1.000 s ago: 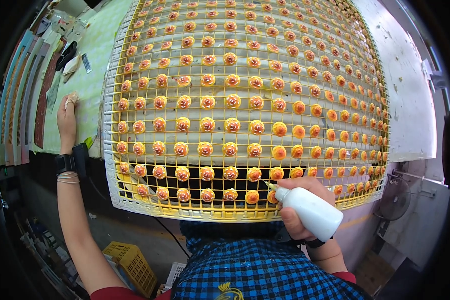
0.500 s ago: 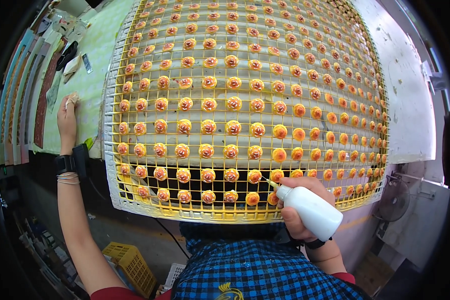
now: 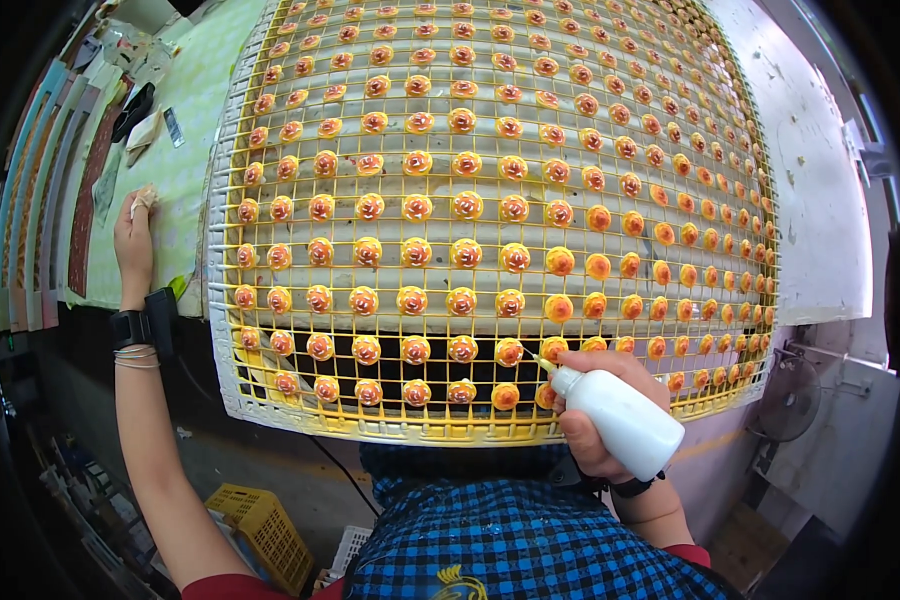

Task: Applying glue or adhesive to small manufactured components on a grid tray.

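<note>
In my right hand is a white squeeze bottle, tilted with its thin nozzle pointing up and left. The nozzle's tip is beside a small round orange-yellow piece near the front of a yellow wire rack. Rows of such pieces sit on the rack. Those to the left and farther back, like one piece, bear white marks; several to the right, like another piece, look plain orange. Far to the left, my left hand is closed on a crumpled, pale cloth or tissue over the green tabletop.
Long coloured strips lie along the left of the green tabletop. A white surface borders the rack on the right. Below are a yellow plastic crate at left and a fan at right.
The nozzle tip has shifted slightly up and left beside the same front piece. My left hand stays where it was with the crumpled cloth or tissue.
</note>
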### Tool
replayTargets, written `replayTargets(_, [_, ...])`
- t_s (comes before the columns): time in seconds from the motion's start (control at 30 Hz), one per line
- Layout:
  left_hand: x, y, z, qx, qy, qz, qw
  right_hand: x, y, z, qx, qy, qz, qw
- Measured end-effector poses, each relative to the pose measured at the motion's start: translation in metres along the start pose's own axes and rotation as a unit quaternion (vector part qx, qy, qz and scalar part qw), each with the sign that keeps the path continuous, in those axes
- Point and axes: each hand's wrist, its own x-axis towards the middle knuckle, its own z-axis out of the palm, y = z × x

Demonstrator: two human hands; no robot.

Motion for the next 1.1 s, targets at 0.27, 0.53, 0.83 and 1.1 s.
replayTargets(0.27, [-0.0008,0.0009,0.0013,-0.003,0.005,-0.004,1.0,-0.0005,0.0004,-0.0017,-0.009,-0.007,-0.005,1.0])
replayTargets(0.53, [0.0003,-0.0001,0.0016,-0.006,0.007,0.01,1.0,-0.0021,-0.006,0.0006,0.05,0.004,0.052,0.997])
replayTargets(0.83, [-0.0017,0.0038,0.0011,-0.008,0.007,0.002,1.0,0.0042,-0.0034,0.0037,0.007,-0.018,-0.001,1.0])
replayTargets(1.1, [-0.0018,0.0059,0.0033,-0.008,0.011,0.003,1.0,0.0045,-0.0031,0.0039,-0.007,-0.027,-0.001,1.0])
